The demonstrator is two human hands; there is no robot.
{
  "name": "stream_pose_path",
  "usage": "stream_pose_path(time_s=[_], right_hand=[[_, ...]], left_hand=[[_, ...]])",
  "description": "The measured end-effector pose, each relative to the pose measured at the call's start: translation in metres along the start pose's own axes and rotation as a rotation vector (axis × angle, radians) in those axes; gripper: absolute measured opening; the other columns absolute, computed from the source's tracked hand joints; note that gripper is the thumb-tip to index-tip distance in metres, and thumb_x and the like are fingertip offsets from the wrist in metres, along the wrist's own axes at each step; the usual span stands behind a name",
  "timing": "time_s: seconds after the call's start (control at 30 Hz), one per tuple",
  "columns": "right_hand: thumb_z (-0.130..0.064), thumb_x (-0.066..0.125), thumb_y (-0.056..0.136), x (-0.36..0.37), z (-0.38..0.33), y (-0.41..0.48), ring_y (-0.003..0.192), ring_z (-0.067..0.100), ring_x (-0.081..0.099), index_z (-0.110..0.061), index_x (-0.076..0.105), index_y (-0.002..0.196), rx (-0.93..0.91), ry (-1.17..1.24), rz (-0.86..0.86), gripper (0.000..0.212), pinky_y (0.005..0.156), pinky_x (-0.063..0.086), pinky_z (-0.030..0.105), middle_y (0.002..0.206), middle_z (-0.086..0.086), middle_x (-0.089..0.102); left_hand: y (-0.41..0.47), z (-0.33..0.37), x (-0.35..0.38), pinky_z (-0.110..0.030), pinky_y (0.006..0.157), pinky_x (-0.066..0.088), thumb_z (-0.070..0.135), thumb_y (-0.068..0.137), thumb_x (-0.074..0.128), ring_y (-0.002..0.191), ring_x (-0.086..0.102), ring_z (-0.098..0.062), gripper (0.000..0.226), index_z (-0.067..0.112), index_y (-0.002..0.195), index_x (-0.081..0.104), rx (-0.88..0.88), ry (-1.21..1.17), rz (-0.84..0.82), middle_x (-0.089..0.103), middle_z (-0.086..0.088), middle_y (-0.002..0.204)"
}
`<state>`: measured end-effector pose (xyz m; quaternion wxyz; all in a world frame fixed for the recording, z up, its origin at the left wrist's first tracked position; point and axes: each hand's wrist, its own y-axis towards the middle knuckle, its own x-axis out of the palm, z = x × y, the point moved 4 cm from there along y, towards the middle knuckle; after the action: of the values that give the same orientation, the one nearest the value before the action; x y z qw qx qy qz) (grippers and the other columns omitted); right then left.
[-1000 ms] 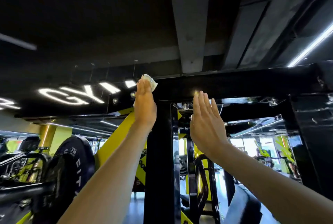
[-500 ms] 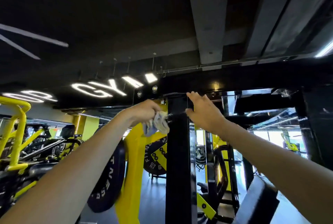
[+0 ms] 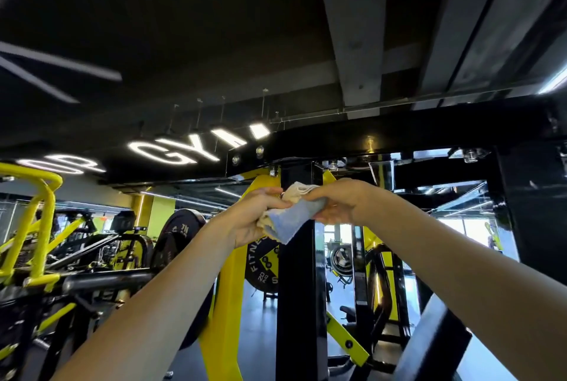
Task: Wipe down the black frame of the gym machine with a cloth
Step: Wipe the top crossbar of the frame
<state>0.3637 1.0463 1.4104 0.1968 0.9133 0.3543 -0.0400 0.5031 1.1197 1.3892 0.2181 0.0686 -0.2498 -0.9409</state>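
Observation:
A black upright post of the gym machine rises in the middle and joins a black crossbeam overhead. In front of the post's upper part I hold a crumpled cloth, pale blue with a cream part. My left hand grips its left end from below. My right hand pinches its right end from above. The cloth hangs between both hands, just in front of the post; whether it touches the post I cannot tell.
A yellow slanted arm with black weight plates stands left of the post. A yellow rack and a barbell sleeve fill the left. Another black upright stands at the right, a padded bench below it.
My left hand came down from the crossbeam with the cloth to the front of the post. My right hand left the frame and took hold of the cloth's other end.

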Motion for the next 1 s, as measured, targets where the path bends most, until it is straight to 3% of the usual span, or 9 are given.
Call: stream_pose_path(time_s=[0.1, 0.17, 0.27, 0.47, 0.57, 0.63, 0.77, 0.87, 1.0], right_hand=[[-0.004, 0.064, 0.089, -0.004, 0.010, 0.003, 0.062, 0.019, 0.057, -0.005, 0.051, 0.080, 0.080, 0.088, 0.076, 0.015, 0.053, 0.055, 0.027, 0.074, 0.011, 0.058], [-0.006, 0.063, 0.090, -0.003, 0.015, 0.006, 0.063, 0.021, 0.057, -0.003, 0.051, 0.086, 0.114, 0.145, 0.080, 0.012, 0.064, 0.054, 0.031, 0.075, 0.012, 0.057], [-0.016, 0.063, 0.092, 0.003, 0.016, 0.011, 0.062, 0.022, 0.060, -0.005, 0.054, 0.092, 0.094, 0.156, 0.056, 0.015, 0.046, 0.054, 0.031, 0.077, 0.013, 0.060], [-0.043, 0.058, 0.093, 0.007, 0.005, 0.028, 0.074, 0.020, 0.060, -0.005, 0.063, 0.093, -0.086, 0.045, 0.027, 0.038, 0.069, 0.057, 0.033, 0.084, 0.011, 0.064], [-0.039, 0.055, 0.096, -0.010, -0.014, 0.026, 0.072, 0.021, 0.060, -0.002, 0.070, 0.089, -0.371, -0.255, 0.278, 0.041, 0.078, 0.053, 0.033, 0.073, 0.009, 0.063], [-0.027, 0.054, 0.096, -0.021, -0.027, 0.018, 0.085, 0.023, 0.063, -0.005, 0.071, 0.098, -0.638, -0.582, 0.453, 0.027, 0.080, 0.052, 0.032, 0.090, 0.009, 0.068], [-0.026, 0.044, 0.098, -0.035, -0.029, 0.017, 0.144, 0.026, 0.022, -0.008, 0.029, 0.149, -0.790, -1.362, 0.603, 0.056, 0.116, 0.021, 0.037, 0.157, 0.013, 0.023], [-0.029, 0.037, 0.100, -0.047, -0.019, 0.023, 0.149, 0.027, -0.007, -0.007, -0.003, 0.153, -0.677, -1.530, 0.606, 0.070, 0.119, -0.001, 0.041, 0.161, 0.015, -0.008], [-0.031, 0.037, 0.100, -0.057, -0.009, 0.024, 0.147, 0.030, -0.016, -0.006, -0.014, 0.150, -0.693, -1.573, 0.652, 0.076, 0.114, -0.012, 0.042, 0.158, 0.017, -0.018]], left_hand=[[-0.007, 0.009, -0.006, -0.020, 0.067, 0.043, 0.004, 0.083, 0.069, 0.087, 0.054, -0.015, 0.033, 0.018, 0.104, 0.048, 0.355, 0.475, 0.352, 0.053, -0.003, 0.098], [-0.014, 0.009, 0.008, -0.019, 0.070, 0.042, 0.013, 0.083, 0.072, 0.088, 0.053, -0.014, 0.024, 0.016, 0.098, 0.054, 0.407, 0.480, 0.240, 0.054, -0.003, 0.096], [-0.015, -0.009, 0.035, -0.026, 0.077, 0.047, 0.024, 0.079, 0.077, 0.094, 0.055, -0.015, 0.044, 0.010, 0.112, 0.052, 0.262, 0.566, -0.034, 0.057, -0.004, 0.104], [0.010, -0.013, 0.026, -0.034, 0.070, 0.051, 0.007, 0.088, 0.066, 0.091, 0.058, -0.021, 0.029, 0.006, 0.114, 0.053, 0.190, 0.241, 0.232, 0.060, -0.006, 0.102], [0.024, -0.002, 0.005, -0.029, 0.041, 0.050, -0.001, 0.093, 0.053, 0.079, 0.059, -0.028, 0.015, 0.003, 0.108, 0.054, -0.063, -0.281, 0.280, 0.062, -0.018, 0.098], [0.033, 0.018, -0.015, -0.027, 0.041, 0.048, -0.002, 0.091, 0.052, 0.076, 0.062, -0.029, 0.013, 0.002, 0.102, 0.057, 0.005, -0.294, 0.533, 0.063, -0.018, 0.089], [0.048, 0.073, -0.034, -0.034, 0.070, 0.041, 0.005, 0.092, 0.053, 0.099, 0.061, -0.032, 0.019, 0.000, 0.108, 0.061, 0.437, 0.417, 1.018, 0.061, -0.016, 0.108], [0.077, 0.082, -0.028, -0.037, 0.068, 0.040, 0.005, 0.090, 0.055, 0.098, 0.060, -0.033, 0.016, 0.003, 0.106, 0.057, 0.535, 0.676, 1.055, 0.061, -0.015, 0.105], [0.100, 0.075, 0.002, -0.044, 0.076, 0.043, 0.021, 0.098, 0.049, 0.107, 0.055, -0.040, 0.030, -0.005, 0.109, 0.060, 0.487, 0.562, 1.021, 0.059, -0.023, 0.113]])
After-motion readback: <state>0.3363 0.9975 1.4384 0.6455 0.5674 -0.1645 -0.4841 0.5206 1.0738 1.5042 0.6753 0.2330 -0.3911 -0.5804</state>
